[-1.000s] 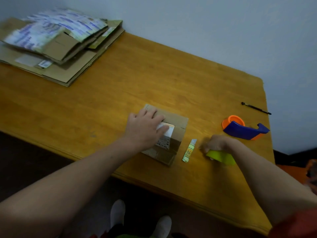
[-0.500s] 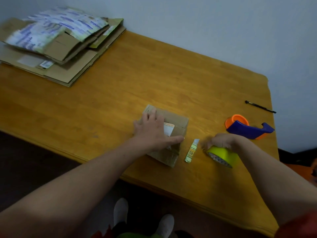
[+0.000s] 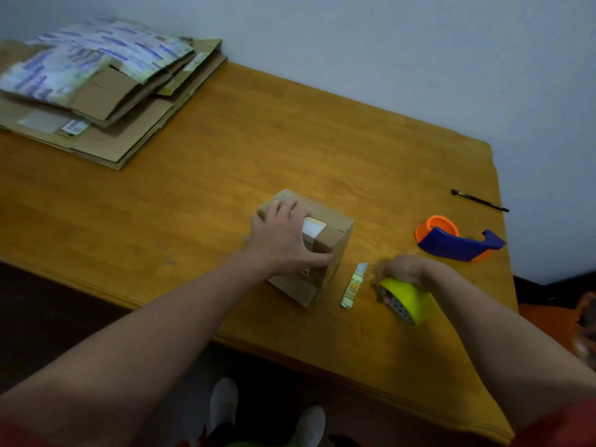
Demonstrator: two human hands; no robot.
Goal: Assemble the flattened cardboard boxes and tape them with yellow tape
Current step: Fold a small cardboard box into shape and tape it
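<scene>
Over by the near edge of the table (image 3: 225, 150), right hand (image 3: 403, 269) is curled around the top of the yellow tape roll (image 3: 411, 303), holding it tilted. Left hand (image 3: 283, 243) lies flat with fingers spread on top of the small cardboard box (image 3: 335, 229), just left of the roll. Little printed strip (image 3: 353, 287) lies between them. Blue-and-orange tape dispenser (image 3: 458, 243) and a black pen (image 3: 480, 201) sit farther right, flattened boxes (image 3: 96, 91) stacked far left.

Wooden table (image 3: 258, 150), box (image 3: 335, 233), flattened cardboard (image 3: 106, 137), dispenser (image 3: 458, 245), pen (image 3: 479, 200)
</scene>
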